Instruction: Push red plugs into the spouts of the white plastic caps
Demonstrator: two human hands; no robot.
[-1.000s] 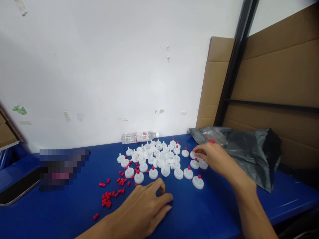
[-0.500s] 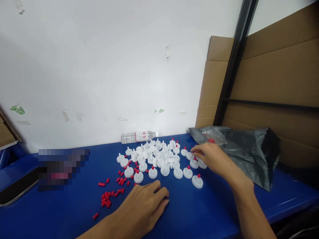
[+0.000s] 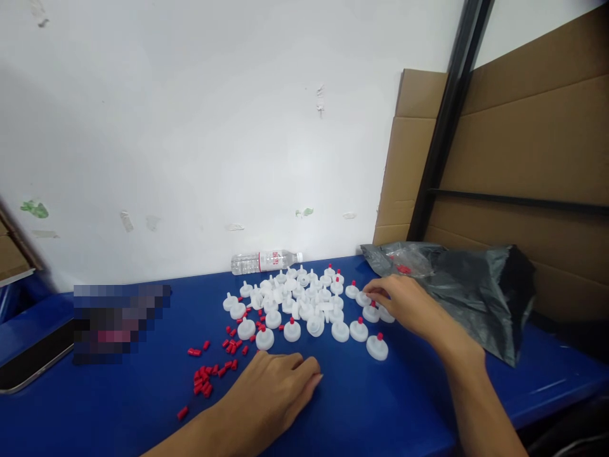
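Note:
My right hand reaches in at the right side of a group of white nozzle caps. Its thumb and fingers are pinched over the top of one white nozzle cap, hiding its tip. Just in front stands another white cap with a red tip. My left hand rests on the blue table, fingers curled and closed; whatever is inside, if anything, is hidden. Several small red tips lie loose to its left. Some white caps near it carry red tips, others have bare spouts.
A clear plastic bottle lies on its side against the white wall. A grey plastic bag sits at the right, with a clear bag holding red bits on it. At the left lies a phone-like dark slab beside a blurred-out object.
My left hand has curled slightly more, its fingers drawn closer together. My right hand stays at the same cap with hardly any movement.

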